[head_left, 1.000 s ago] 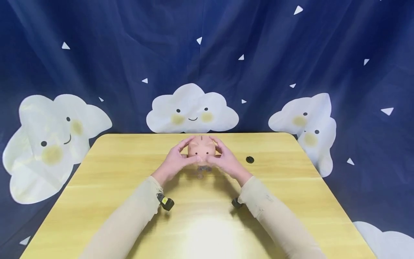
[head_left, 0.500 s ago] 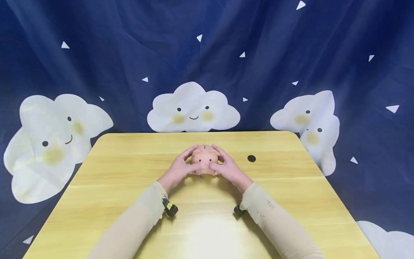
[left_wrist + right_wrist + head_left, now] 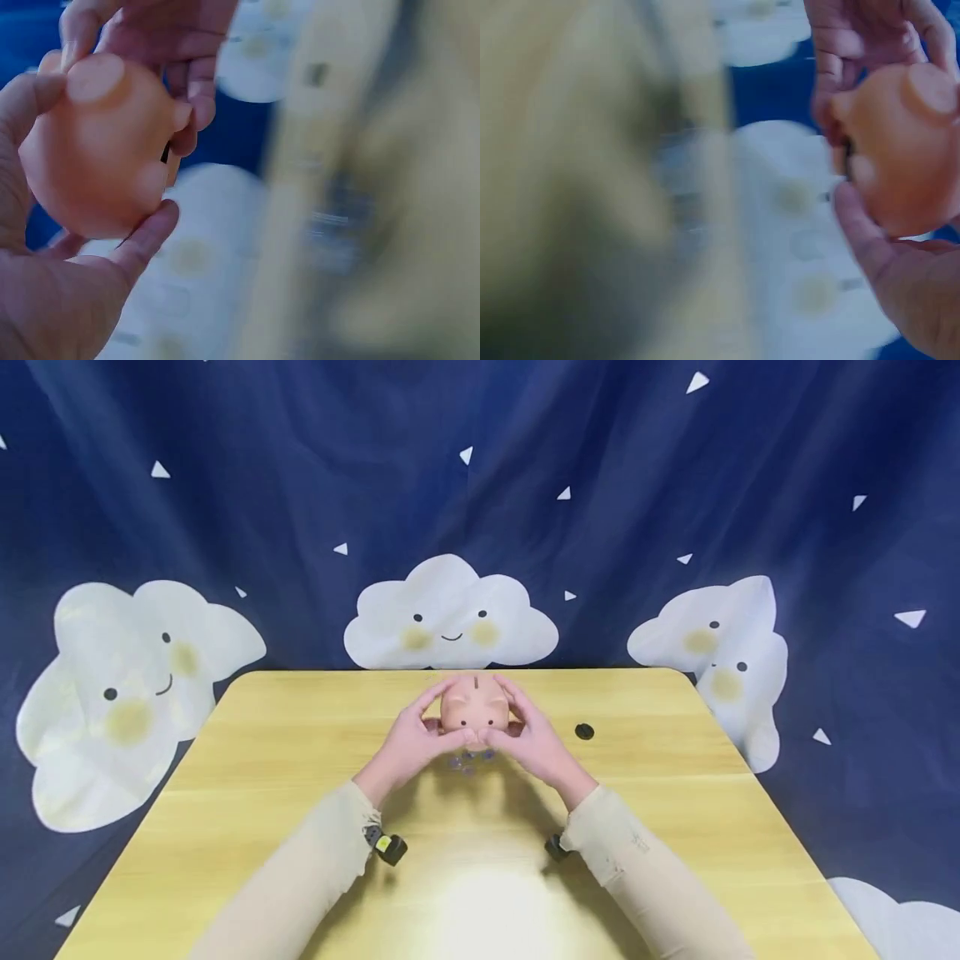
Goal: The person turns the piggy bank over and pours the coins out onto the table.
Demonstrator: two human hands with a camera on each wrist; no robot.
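Note:
Both hands hold a pink piggy bank [image 3: 474,697] near the far middle of the table. My left hand [image 3: 405,747] grips its left side, thumb on the snout. On the other side my right hand [image 3: 542,745] grips it the same way. The coin slot on top and the two dark eyes show in the head view. Several small bluish, shiny pieces [image 3: 467,767] show just below the piggy bank, blurred in both wrist views. A dark gap is visible in the underside of the piggy bank [image 3: 105,157], between its stubby feet, in the left wrist view.
A small black round plug [image 3: 584,732] lies on the wooden table [image 3: 285,760], right of the hands. Behind the table's far edge hangs a dark blue curtain [image 3: 390,460] with smiling clouds.
The piggy bank came toward me, then went back away and up, with both hands keeping hold. More small pieces show beneath it now than half a second ago. The black plug stays in place.

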